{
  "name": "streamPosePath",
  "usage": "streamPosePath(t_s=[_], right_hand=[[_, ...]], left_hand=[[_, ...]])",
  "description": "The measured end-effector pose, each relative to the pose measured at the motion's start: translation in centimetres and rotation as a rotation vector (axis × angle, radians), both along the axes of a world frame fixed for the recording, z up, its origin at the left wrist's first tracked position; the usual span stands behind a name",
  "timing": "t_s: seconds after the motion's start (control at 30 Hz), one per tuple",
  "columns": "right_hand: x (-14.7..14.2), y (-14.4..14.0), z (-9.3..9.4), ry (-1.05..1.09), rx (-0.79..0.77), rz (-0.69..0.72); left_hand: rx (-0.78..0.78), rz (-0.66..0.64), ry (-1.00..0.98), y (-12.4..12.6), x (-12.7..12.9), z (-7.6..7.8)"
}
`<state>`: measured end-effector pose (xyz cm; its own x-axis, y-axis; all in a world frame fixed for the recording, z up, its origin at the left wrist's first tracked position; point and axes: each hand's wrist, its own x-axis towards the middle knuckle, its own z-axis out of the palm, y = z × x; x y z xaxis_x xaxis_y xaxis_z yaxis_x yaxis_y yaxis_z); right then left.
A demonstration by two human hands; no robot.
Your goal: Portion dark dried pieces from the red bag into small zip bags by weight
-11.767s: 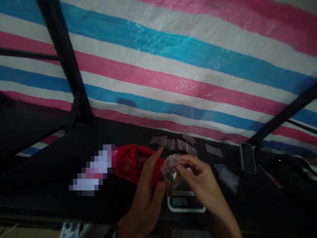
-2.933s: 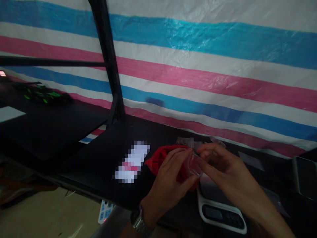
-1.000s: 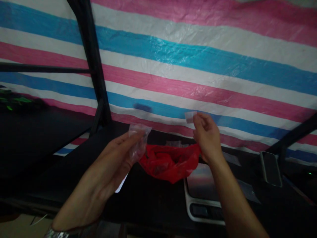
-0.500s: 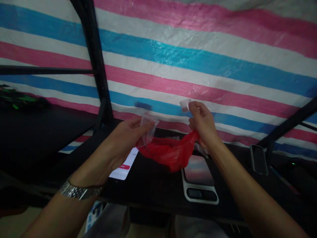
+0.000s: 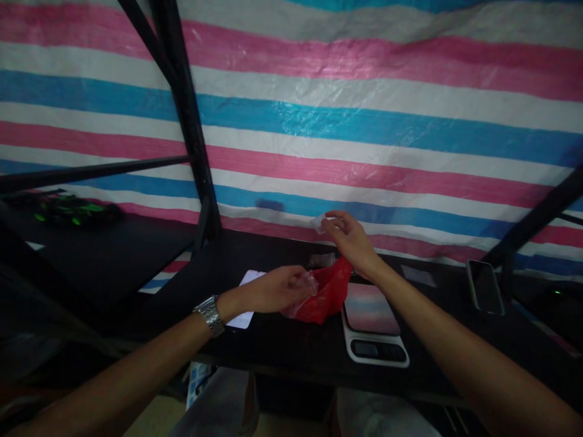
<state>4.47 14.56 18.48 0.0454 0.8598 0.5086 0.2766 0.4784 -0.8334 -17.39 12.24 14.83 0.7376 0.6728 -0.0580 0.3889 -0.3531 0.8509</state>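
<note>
A red plastic bag (image 5: pixel 325 297) hangs between my two hands, low over the black table, its mouth open upward. My left hand (image 5: pixel 280 288) is closed on a clear plastic bag (image 5: pixel 310 284) at the left edge of the red one. Raised above the other side, my right hand (image 5: pixel 353 243) pinches a small clear packet (image 5: pixel 319 224) between thumb and fingertips. Its lower fingers appear to hold the red bag's right edge. A kitchen scale (image 5: pixel 371 311) with a shiny plate lies just right of the red bag.
Partly behind my left forearm lies a lit phone (image 5: pixel 241 320). One clear packet (image 5: pixel 322 260) is behind the red bag, another flat one (image 5: pixel 419 275) farther right. A dark phone (image 5: pixel 485 286) leans near the right post. Black frame posts (image 5: pixel 194 133) and a striped sheet (image 5: pixel 364 145) bound the back.
My left hand has moved right and down, closer to my right hand, bringing the clear bag over the red bag's mouth. The red bag is bunched narrower. My view has tilted up slightly.
</note>
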Motion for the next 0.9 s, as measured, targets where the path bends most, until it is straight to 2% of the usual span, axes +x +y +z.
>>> streamPosePath(t_s=[0.07, 0.13, 0.23, 0.3, 0.37, 0.47, 0.6, 0.67, 0.77, 0.9], right_hand=[[0.3, -0.2, -0.5, -0.031, 0.009, 0.029], [0.9, -0.3, -0.7, -0.107, 0.051, 0.029], [1.8, -0.4, 0.2, -0.314, 0.121, 0.035], [2.1, -0.7, 1.2, -0.448, 0.161, 0.042], [2.2, -1.2, 2.0, -0.545, 0.194, 0.035], [2.2, -2.5, 1.3, -0.728, 0.209, 0.06], [2.6, -4.4, -2.0, -1.125, 0.128, 0.176], [2.8, -4.9, -3.4, -1.264, 0.114, 0.201], [2.9, -4.8, -4.0, -1.358, 0.131, 0.197], [2.6, -4.5, -3.0, -1.479, 0.154, 0.165]], left_hand=[[0.004, -0.073, 0.085, -0.1, 0.0, -1.0], [0.037, -0.108, 0.154, 0.0, -0.4, -0.7], [0.147, -0.063, 0.247, 0.8, -1.3, 1.7], [0.251, 0.032, 0.303, 1.2, -1.5, 3.4], [0.331, 0.113, 0.359, 1.4, -1.3, 4.2], [0.362, 0.159, 0.464, 0.8, -0.8, 3.1], [0.388, 0.2, 0.561, -0.1, -0.7, -0.1], [0.415, 0.223, 0.573, -0.3, -0.8, -0.9], [0.458, 0.267, 0.557, -0.1, -1.0, -0.7], [0.535, 0.335, 0.509, 0.1, -0.9, 0.7]])
